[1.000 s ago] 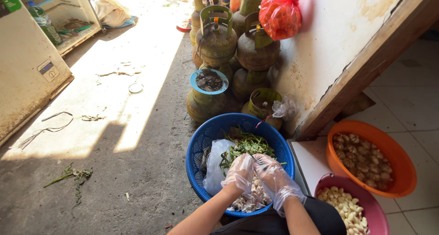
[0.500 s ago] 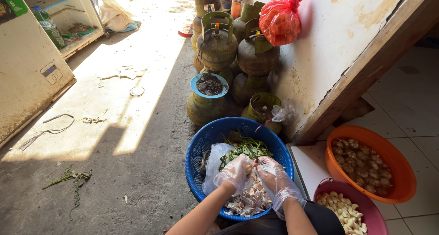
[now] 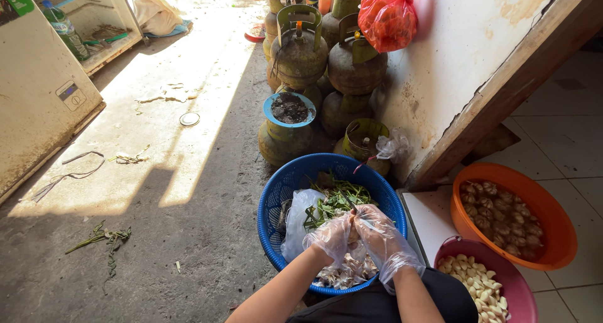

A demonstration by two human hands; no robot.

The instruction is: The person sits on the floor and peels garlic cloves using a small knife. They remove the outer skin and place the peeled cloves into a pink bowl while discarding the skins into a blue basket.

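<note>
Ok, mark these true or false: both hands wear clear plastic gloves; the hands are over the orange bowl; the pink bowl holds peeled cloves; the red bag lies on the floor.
1. Both hands wear clear plastic gloves. True: left hand and right hand.
2. The hands are over the orange bowl. False: they are over the blue basket; the orange bowl sits to the right.
3. The pink bowl holds peeled cloves. True: pale cloves fill it.
4. The red bag lies on the floor. False: the red bag is up against the wall, above the gas cylinders.
</note>
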